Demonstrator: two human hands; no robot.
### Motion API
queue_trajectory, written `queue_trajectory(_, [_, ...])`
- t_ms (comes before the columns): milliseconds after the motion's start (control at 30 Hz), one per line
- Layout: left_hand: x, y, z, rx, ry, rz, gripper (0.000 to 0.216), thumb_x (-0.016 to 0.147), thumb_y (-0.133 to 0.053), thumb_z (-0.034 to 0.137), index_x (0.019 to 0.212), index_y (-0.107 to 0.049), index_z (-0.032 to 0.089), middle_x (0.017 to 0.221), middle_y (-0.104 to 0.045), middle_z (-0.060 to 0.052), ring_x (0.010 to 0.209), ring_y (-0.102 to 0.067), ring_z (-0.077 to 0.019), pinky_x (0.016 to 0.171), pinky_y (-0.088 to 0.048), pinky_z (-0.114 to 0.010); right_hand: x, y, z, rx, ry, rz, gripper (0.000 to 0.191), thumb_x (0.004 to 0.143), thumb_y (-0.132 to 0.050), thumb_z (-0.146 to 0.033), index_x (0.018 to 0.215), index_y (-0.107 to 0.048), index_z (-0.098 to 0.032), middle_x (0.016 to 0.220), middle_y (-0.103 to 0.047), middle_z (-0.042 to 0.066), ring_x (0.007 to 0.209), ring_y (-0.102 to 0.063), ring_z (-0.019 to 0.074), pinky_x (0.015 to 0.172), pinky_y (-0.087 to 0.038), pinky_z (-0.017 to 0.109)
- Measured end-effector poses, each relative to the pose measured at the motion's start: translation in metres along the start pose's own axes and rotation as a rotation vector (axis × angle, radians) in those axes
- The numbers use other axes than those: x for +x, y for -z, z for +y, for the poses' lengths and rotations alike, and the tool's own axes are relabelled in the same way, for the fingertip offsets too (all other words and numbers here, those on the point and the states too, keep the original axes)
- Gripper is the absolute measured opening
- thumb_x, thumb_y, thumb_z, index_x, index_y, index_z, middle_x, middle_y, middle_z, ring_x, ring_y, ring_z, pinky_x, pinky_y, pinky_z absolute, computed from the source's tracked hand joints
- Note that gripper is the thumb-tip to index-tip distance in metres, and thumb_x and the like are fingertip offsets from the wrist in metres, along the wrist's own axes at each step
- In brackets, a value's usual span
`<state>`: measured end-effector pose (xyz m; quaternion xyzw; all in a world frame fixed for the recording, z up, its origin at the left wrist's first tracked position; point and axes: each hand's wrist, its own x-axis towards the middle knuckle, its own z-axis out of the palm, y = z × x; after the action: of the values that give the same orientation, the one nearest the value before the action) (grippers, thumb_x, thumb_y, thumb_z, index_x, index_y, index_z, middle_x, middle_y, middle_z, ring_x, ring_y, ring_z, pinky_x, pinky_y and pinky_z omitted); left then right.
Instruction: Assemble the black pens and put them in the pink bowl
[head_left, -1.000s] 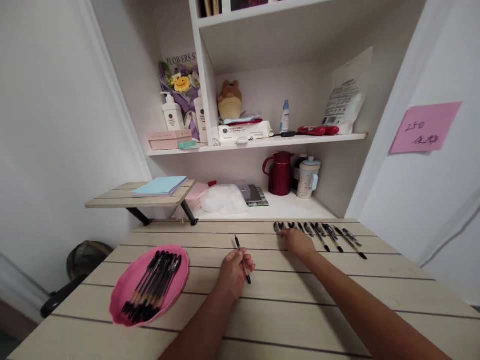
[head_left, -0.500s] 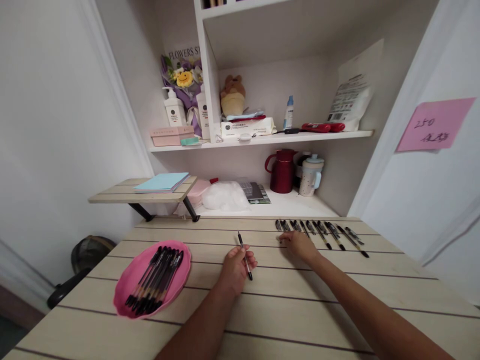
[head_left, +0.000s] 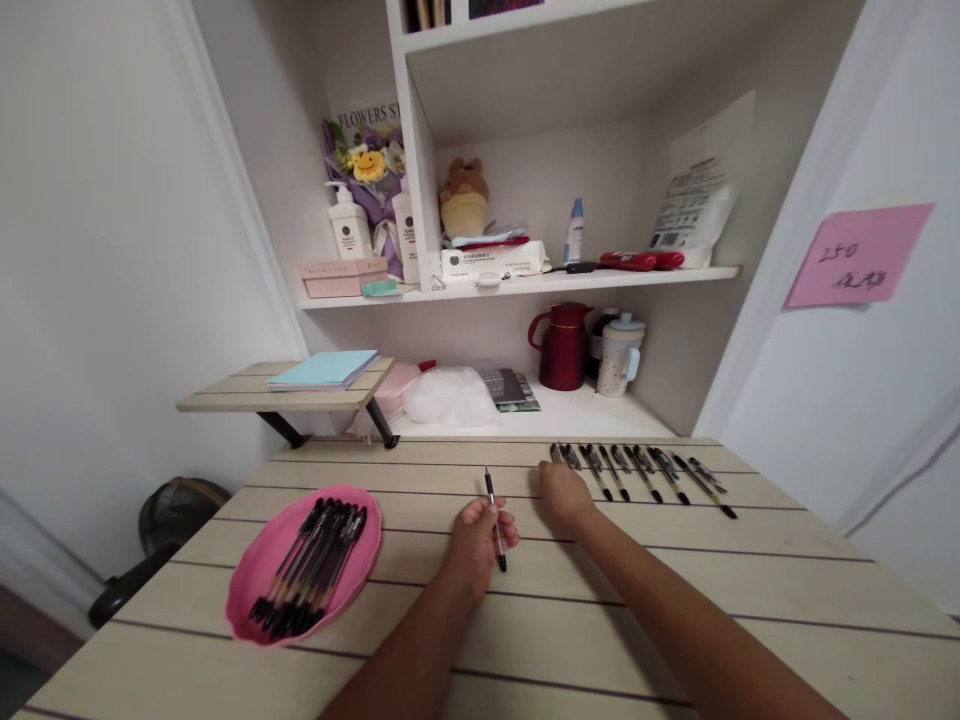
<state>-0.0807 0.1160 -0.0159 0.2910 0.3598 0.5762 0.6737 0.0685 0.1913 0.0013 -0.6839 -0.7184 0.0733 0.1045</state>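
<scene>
My left hand (head_left: pixel 474 545) rests on the wooden table (head_left: pixel 600 620) with its fingers closed round a black pen (head_left: pixel 494 517) that points away from me. My right hand (head_left: pixel 561 494) lies on the table just right of it, fingers curled down, at the left end of a row of several black pens (head_left: pixel 637 470) laid side by side near the far edge. I cannot make out whether it holds anything. At the left, a pink plate (head_left: pixel 255 615) holds several more black pens (head_left: pixel 311 565).
A small wooden riser (head_left: pixel 285 398) with a blue notebook (head_left: pixel 324 370) stands at the back left. Behind the table, a white shelf unit holds a red jug (head_left: pixel 561 346), a mug (head_left: pixel 619 354), bottles and boxes. A pink note (head_left: pixel 856 255) sticks on the right wall.
My right hand has drawn back leftward from the row of pens toward my left hand. The left hand and its pen have barely shifted.
</scene>
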Motion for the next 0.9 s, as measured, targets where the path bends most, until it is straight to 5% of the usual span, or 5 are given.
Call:
queue_trajectory(200, [0.002,-0.001,-0.002,0.101,-0.017,-0.022,0.036,0.064,-0.068,0.036,0.088,-0.054,0.013,0.064,-0.057,0.000,0.051,-0.052,-0.0090,0.057,-0.043,-0.026,-0.016,-0.004,0.004,0.121,0.000,0.029,0.029,0.071,-0.046,-0.004,0.096,-0.061,-0.006,0.095,-0.064,0.020,0.089,-0.061,0.0233,0.074,-0.043,0.029])
queue_trajectory(333, [-0.002,-0.003,-0.004,0.222,-0.016,-0.090,0.038,0.067,-0.062,0.041,0.092,-0.054,0.014,0.060,-0.055,0.002,0.039,-0.044,-0.0055,0.042,-0.035,-0.020,-0.031,-0.005,0.012,0.312,-0.019,0.023,0.025,0.074,-0.044,-0.012,0.089,-0.063,-0.011,0.077,-0.067,0.009,0.074,-0.062,0.0161,0.065,-0.043,0.023])
queue_trajectory(500, [-0.010,-0.009,-0.011,0.394,-0.025,-0.244,0.041,0.072,-0.055,0.045,0.098,-0.055,0.014,0.053,-0.053,0.005,0.029,-0.029,-0.0021,0.032,-0.016,-0.017,-0.049,0.008,0.016,1.355,-0.120,0.004,0.026,0.066,-0.061,-0.034,0.083,-0.061,-0.015,0.066,-0.062,0.002,0.045,-0.047,0.0084,0.042,-0.034,0.020])
queue_trajectory(567, [-0.013,-0.011,-0.013,0.435,-0.029,-0.272,0.041,0.073,-0.053,0.045,0.099,-0.055,0.013,0.051,-0.051,0.005,0.029,-0.028,-0.0020,0.032,-0.014,-0.017,-0.054,0.018,0.014,1.574,-0.112,0.034,0.032,0.057,-0.069,-0.035,0.081,-0.060,-0.016,0.070,-0.061,0.002,0.044,-0.041,0.0057,0.039,-0.030,0.019])
queue_trajectory(900, [-0.015,-0.013,-0.014,0.494,-0.056,-0.278,0.036,0.076,-0.049,0.041,0.096,-0.057,0.013,0.051,-0.051,0.004,0.029,-0.027,-0.0022,0.034,-0.014,-0.018,-0.059,0.026,0.008,1.509,-0.054,0.050,0.036,0.057,-0.070,-0.039,0.082,-0.061,-0.014,0.058,-0.053,-0.004,0.043,-0.038,0.0042,0.039,-0.025,0.018])
